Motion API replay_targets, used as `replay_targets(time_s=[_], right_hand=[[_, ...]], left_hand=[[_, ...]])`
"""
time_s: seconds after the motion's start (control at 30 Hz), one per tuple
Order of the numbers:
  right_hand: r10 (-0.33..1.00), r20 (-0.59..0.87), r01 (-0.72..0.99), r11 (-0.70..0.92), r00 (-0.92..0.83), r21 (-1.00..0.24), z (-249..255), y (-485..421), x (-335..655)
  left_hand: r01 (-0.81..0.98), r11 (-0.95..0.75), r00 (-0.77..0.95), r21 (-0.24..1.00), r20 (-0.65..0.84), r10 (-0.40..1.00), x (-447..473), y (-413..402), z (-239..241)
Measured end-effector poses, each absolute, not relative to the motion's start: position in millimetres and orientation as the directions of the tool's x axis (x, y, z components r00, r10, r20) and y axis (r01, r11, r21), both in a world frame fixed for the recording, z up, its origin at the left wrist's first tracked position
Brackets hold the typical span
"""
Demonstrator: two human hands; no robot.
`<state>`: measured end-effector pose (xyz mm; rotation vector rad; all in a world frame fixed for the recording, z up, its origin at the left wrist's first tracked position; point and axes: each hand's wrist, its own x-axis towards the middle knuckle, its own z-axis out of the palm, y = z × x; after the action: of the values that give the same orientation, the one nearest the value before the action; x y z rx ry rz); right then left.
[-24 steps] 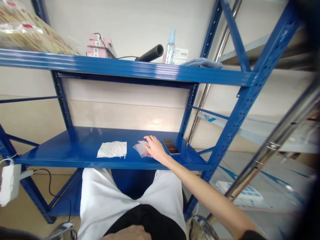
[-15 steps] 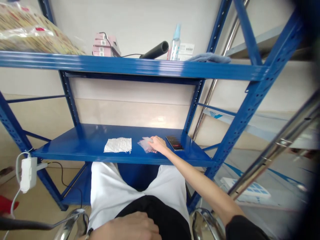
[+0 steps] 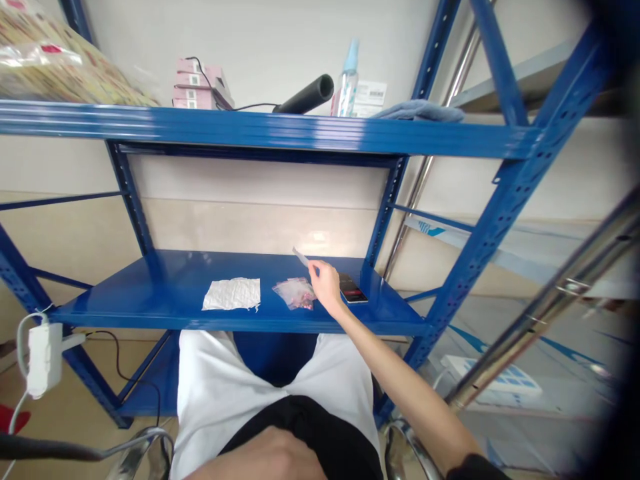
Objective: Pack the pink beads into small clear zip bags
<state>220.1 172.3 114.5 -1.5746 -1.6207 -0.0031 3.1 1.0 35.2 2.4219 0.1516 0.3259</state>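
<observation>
My right hand (image 3: pixel 325 285) is raised a little above the blue shelf, pinching a small, thin, translucent plastic bag (image 3: pixel 301 257) by one end. Just below and left of it lies a small pile of clear plastic bags (image 3: pixel 295 293) with reddish bits inside. A dark phone (image 3: pixel 353 289) rests flat to the right, partly behind my hand. Further left is a crumpled white sheet or pouch (image 3: pixel 232 294). My left hand (image 3: pixel 273 455) lies low over my black top at the bottom edge; its fingers are not clearly visible.
The blue work shelf (image 3: pixel 175 280) has an upper shelf beam (image 3: pixel 260 133) above it. Up there stand pink boxes (image 3: pixel 200 87), a black tube (image 3: pixel 307 93), a spray bottle (image 3: pixel 349 83) and a blue cloth (image 3: pixel 420 111). A white power strip (image 3: pixel 45 360) hangs at the left post.
My right hand has lifted from the bag pile and shifted slightly right, with one thin bag now in its pinch. The pile is more exposed. The view has shifted slightly.
</observation>
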Motion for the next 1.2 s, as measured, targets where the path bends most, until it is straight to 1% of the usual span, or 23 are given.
replay_targets(time_s=[0.07, 0.1, 0.13, 0.17, 0.2, 0.23, 0.27, 0.33, 0.37, 0.43, 0.5, 0.57, 0.7, 0.87, 0.93, 0.97, 1.03, 1.07, 1.13, 1.2], right_hand=[[0.783, 0.599, 0.597, 0.402, 0.168, -0.694, 109.0, 137.8, 202.8], [0.802, 0.576, 0.463, 0.455, 0.158, -0.761, 103.2, 117.3, 192.7], [0.834, 0.532, 0.328, 0.466, 0.148, -0.821, 96.0, 96.0, 182.8], [0.870, 0.474, 0.211, 0.443, 0.134, -0.871, 87.8, 75.3, 173.7], [0.907, 0.407, 0.115, 0.395, 0.112, -0.911, 79.0, 56.4, 166.1], [0.937, 0.338, 0.038, 0.335, 0.094, -0.941, 69.9, 40.3, 160.2], [0.961, 0.268, -0.026, 0.270, 0.074, -0.962, 60.6, 28.0, 156.1], [0.990, 0.136, -0.139, 0.138, 0.026, -0.980, 42.6, 15.7, 152.8], [0.997, 0.079, -0.184, 0.078, 0.000, -0.980, 34.3, 15.3, 152.8], [0.999, -0.008, -0.231, -0.020, -0.050, -0.973, 20.1, 22.0, 154.4], [0.996, -0.048, -0.227, -0.063, -0.074, -0.972, 9.5, 32.1, 155.3], [0.998, -0.043, -0.203, -0.052, -0.049, -0.978, 1.6, 39.2, 154.7], [0.998, 0.028, -0.140, 0.036, 0.058, -0.990, -8.4, 40.7, 152.7], [0.993, 0.105, -0.032, 0.107, 0.061, -0.994, -10.1, 41.3, 156.6], [0.979, 0.179, 0.071, 0.173, 0.099, -0.982, -7.4, 45.6, 160.6], [0.959, 0.245, 0.150, 0.224, 0.141, -0.963, -5.4, 48.1, 162.9], [0.887, 0.410, 0.337, 0.327, 0.214, -0.883, -0.3, 52.2, 166.8], [0.847, 0.483, 0.416, 0.366, 0.222, -0.832, 2.6, 52.9, 167.9], [0.807, 0.564, 0.503, 0.420, 0.173, -0.755, 7.8, 51.0, 168.0], [0.823, 0.563, 0.513, 0.451, 0.077, -0.730, 11.2, 45.2, 165.4]], left_hand=[[0.179, -0.736, 0.883, 0.653, 0.224, 0.414, -5.7, 3.6, 45.6], [0.225, -0.716, 0.852, 0.661, 0.223, 0.474, -10.1, 8.4, 46.7], [0.270, -0.690, 0.816, 0.672, 0.220, 0.534, -13.9, 15.2, 44.5], [0.306, -0.658, 0.773, 0.689, 0.224, 0.594, -16.6, 23.5, 39.4], [0.320, -0.596, 0.722, 0.737, 0.217, 0.657, -18.1, 32.5, 32.1], [0.298, -0.501, 0.667, 0.813, 0.198, 0.718, -18.4, 41.5, 23.7], [0.237, -0.385, 0.602, 0.892, 0.176, 0.779, -17.7, 49.9, 15.5], [0.079, -0.169, 0.548, 0.983, 0.099, 0.831, -14.6, 63.6, 3.5], [0.004, -0.085, 0.524, 0.996, 0.071, 0.849, -13.2, 68.8, 0.8], [-0.096, 0.004, 0.480, 0.995, 0.043, 0.876, -12.2, 76.2, 1.3], [-0.122, 0.010, 0.439, 0.992, 0.045, 0.897, -14.3, 79.9, 6.5], [-0.094, -0.023, 0.434, 0.995, 0.061, 0.899, -18.3, 81.1, 11.8], [-0.025, -0.087, 0.411, 0.996, 0.090, 0.907, -24.6, 79.0, 13.6], [-0.008, -0.087, 0.424, 0.996, 0.082, 0.902, -25.0, 77.1, 11.4], [-0.019, -0.093, 0.427, 0.995, 0.092, 0.900, -23.6, 80.0, 11.2], [-0.027, -0.092, 0.423, 0.995, 0.095, 0.901, -22.8, 82.3, 10.8], [-0.045, -0.087, 0.414, 0.995, 0.098, 0.905, -20.9, 86.8, 9.2], [-0.052, -0.085, 0.412, 0.995, 0.099, 0.906, -20.0, 88.2, 8.3], [-0.063, -0.078, 0.422, 0.995, 0.097, 0.901, -18.7, 87.6, 6.6], [-0.072, -0.072, 0.447, 0.995, 0.096, 0.889, -18.3, 82.7, 5.9]])
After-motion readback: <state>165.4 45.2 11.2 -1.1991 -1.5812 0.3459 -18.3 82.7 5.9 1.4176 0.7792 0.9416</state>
